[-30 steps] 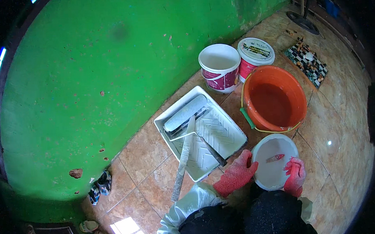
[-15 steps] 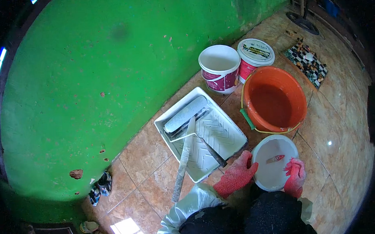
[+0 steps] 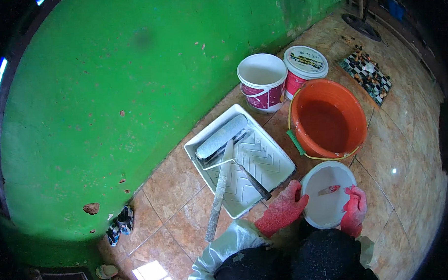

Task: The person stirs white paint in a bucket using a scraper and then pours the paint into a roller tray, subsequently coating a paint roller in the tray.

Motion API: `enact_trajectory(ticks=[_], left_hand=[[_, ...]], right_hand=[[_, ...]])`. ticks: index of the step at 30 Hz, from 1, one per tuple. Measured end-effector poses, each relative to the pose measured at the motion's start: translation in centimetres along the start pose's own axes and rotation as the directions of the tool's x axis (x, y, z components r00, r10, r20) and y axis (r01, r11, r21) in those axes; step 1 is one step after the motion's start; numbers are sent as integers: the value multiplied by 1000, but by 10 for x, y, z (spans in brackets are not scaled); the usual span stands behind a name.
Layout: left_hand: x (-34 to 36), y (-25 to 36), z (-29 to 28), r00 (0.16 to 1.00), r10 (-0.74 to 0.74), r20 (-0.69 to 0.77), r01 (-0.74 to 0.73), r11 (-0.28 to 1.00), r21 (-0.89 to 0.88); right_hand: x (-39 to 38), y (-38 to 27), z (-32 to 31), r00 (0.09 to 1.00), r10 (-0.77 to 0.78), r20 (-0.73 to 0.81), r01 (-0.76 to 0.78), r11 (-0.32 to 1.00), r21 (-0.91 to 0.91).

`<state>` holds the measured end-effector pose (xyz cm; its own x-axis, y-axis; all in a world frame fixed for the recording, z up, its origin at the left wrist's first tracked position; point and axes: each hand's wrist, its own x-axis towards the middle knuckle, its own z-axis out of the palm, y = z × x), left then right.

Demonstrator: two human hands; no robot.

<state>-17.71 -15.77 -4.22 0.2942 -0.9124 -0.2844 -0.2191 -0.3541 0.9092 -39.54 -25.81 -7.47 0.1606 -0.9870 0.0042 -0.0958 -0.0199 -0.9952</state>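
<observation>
A white bucket [image 3: 330,210] stands close in front of me, with a small red-and-white piece [image 3: 329,190] inside that I cannot make out exactly. My left hand [image 3: 281,210], in a pinkish-red work glove, grips the bucket's left rim, thumb at the edge and fingers outside. On the opposite rim, my right hand [image 3: 354,212], gloved alike, closes with its fingers curled over the edge. Left of the bucket lies a white paint tray [image 3: 271,155]. A paint roller [image 3: 223,136] rests in it, its dark handle [image 3: 255,182] pointing toward my left hand. A long paint-spattered stick [image 3: 218,199] leans across the tray.
An orange bucket [image 3: 351,98] with a green-gripped handle stands beyond the white one. Behind are an open paint pail [image 3: 263,96] and a lidded pail [image 3: 305,63]. A checkered board [image 3: 367,73] lies far right. The green wall [image 3: 133,79] rises left; shoes [image 3: 123,220] sit beside it.
The fingers of my right hand have shifted slightly up and outward along the white bucket's rim. My left hand, the tray and the other buckets stay in place.
</observation>
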Motion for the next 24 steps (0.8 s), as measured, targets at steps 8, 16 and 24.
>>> enact_trajectory(ticks=[8, 16, 24], left_hand=[[-1, 3, -1, 1000, -11, -8, 11, 999, -33], [-2, 3, -1, 999, -37, 15, 38, 998, -54], [-3, 8, -4, 998, -50, 23, 51, 997, -62]], right_hand=[[-1, -12, 9, 997, -65, 45, 66, 997, -32], [-2, -15, 9, 998, -47, 41, 49, 998, -45], [-1, -10, 9, 997, -72, 33, 73, 996, -45]])
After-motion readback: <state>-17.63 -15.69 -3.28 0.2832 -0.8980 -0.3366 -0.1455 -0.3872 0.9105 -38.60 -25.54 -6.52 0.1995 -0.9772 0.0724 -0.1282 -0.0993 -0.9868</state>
